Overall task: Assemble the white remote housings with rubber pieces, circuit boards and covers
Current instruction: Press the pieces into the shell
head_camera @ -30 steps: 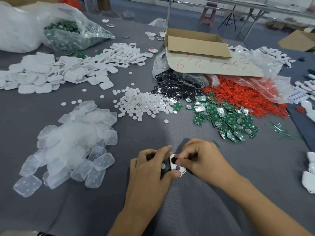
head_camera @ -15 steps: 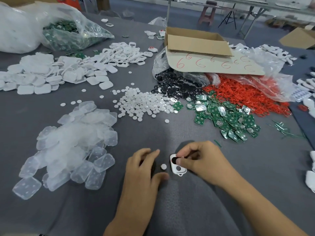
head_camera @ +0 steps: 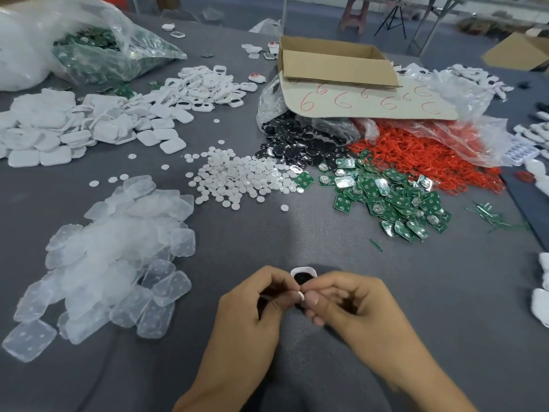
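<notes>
Head camera, looking down over a grey cloth-covered surface (head_camera: 267, 239). Two bare hands met at the near middle. The left hand (head_camera: 252, 310) and the right hand (head_camera: 353, 307) were both closed, fingertips pinched together around one small white plastic remote housing (head_camera: 303, 271). Only its rounded far end showed above the fingers, with a dark opening inside the white rim; the rest was hidden behind the fingers. A small white sliver (head_camera: 300, 295) showed between the thumbs; what it was could not be made out. Both forearms ran off the bottom edge.

Bare grey cloth lay open around the hands, wide to the right and in front of them. Left of the hands sat a heap of translucent square rubber pieces (head_camera: 118, 257). Beyond it, white square plastic covers (head_camera: 89, 132) were piled towards the left edge, where the pile was cut off, with white ring-shaped housing frames (head_camera: 208, 87) behind. In the middle lay small white round discs (head_camera: 237, 176), then black oval parts (head_camera: 297, 144) spilling from a clear bag. Green rectangular circuit boards (head_camera: 395, 200) were scattered to the right, beside a tangle of red loops (head_camera: 424, 156). An open brown cardboard box (head_camera: 335, 63) rested on a cardboard sheet marked with red sixes (head_camera: 371, 102). At the far left a clear plastic bag of green boards (head_camera: 113, 52) slumped. White items along the right edge were cut off and blurred.
</notes>
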The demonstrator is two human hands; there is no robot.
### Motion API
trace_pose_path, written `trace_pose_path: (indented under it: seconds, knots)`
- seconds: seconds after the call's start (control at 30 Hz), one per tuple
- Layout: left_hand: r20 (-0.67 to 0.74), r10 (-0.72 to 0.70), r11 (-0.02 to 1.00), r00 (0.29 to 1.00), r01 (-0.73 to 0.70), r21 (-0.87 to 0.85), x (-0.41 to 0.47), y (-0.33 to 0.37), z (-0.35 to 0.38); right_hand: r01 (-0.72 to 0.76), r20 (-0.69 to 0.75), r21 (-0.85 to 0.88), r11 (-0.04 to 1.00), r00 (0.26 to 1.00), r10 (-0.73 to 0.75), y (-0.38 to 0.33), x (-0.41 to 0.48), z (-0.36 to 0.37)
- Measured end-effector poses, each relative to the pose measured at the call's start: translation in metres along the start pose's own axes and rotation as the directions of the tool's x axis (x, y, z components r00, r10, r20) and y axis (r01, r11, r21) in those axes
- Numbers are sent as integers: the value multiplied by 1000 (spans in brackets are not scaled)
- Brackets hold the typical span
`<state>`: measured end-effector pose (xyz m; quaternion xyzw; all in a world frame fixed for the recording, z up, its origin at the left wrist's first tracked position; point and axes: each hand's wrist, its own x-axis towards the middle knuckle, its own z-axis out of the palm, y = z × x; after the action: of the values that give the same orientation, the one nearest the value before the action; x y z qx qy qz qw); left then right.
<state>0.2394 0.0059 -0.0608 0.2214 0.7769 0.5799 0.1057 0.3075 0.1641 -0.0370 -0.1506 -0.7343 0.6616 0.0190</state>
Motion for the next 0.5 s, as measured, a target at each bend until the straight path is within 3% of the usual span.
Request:
trace_pose_path:
  seconds: [0.13, 0.37, 0.43, 0.5]
  knots:
    - [19, 27, 994, 999, -25, -111, 5, -4, 8, -75, -4, 229, 970, 997, 78, -1, -3, -8]
    - [0, 11, 953, 1000, -10, -302, 5, -12, 18, 62, -79, 134, 989, 996, -52, -1, -7, -9]
    - [-14, 16, 966, 1000, -20, -257, 5, -14, 16, 65, -120, 129, 989, 992, -49, 2, -6, -9]
    - [-55, 64, 998, 996, -65, -10, 6, -18, 11, 59, -164, 46, 997, 985, -51, 5, -5, -11]
